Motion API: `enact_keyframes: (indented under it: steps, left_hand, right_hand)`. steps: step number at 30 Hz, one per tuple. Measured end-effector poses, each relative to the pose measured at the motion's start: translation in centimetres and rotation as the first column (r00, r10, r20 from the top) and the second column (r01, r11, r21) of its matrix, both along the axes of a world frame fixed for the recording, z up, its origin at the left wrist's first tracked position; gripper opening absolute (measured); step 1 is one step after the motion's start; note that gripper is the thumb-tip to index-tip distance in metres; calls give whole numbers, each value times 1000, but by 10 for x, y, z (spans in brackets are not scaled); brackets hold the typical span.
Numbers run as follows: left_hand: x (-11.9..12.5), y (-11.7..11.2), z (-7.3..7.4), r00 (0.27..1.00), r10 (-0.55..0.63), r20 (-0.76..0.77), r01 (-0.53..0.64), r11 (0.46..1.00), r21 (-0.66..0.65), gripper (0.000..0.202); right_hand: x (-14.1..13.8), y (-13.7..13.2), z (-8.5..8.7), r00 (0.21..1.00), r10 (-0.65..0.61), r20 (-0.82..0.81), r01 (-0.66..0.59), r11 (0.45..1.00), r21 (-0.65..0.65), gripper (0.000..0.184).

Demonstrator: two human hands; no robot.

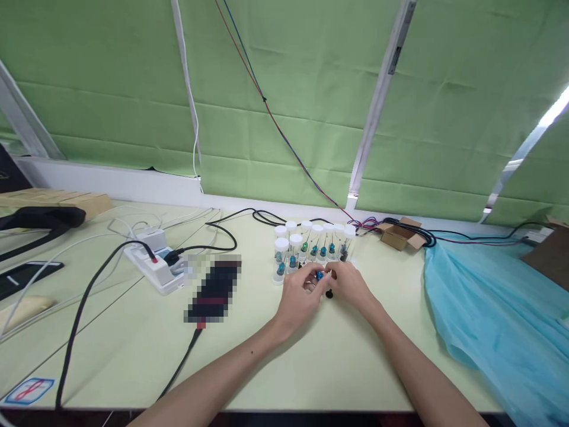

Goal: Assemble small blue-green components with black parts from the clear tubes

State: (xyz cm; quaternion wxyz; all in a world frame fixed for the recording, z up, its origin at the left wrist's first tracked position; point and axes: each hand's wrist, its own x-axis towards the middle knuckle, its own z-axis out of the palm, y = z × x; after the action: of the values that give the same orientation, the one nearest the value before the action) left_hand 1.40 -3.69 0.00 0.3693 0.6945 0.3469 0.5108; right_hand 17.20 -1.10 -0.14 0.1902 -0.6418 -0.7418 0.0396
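My left hand (299,292) and my right hand (348,283) meet in the middle of the pale green table (311,362). Between their fingertips sits a small blue piece (319,275), pinched by both hands. A small black piece (329,293) lies on the table just below them. Right behind my hands stand several clear vials with white caps (311,243), each with a blue or green object inside.
A white power strip (155,264) with black cables sits to the left, next to a dark blurred device (214,290). A blue plastic sheet (493,314) covers the right side. A small cardboard box (400,234) lies at the back. Green curtains hang behind.
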Motion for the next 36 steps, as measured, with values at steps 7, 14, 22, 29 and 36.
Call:
enact_keyframes:
  steps: [7,14,22,29,36]
  left_hand:
    - [-1,2,-1,999,25,-21,-25,1000,3,20]
    - [0,5,-4,999,18,37,-15,998,-69,20]
    - [1,6,-4,993,-43,107,55,992,-110,16]
    - [1,7,-3,991,-32,126,47,991,-125,16]
    - [1,8,-4,991,-7,137,25,991,-131,16]
  right_hand:
    - [8,-4,3,994,111,5,-111,990,-85,23]
    - [11,-8,1,985,166,-40,-171,972,-164,13]
    - [11,-8,4,972,223,-74,-234,949,-213,6]
    - [10,-8,2,979,194,-55,-201,961,-189,7]
    - [9,-9,3,975,200,-93,-214,962,-168,14]
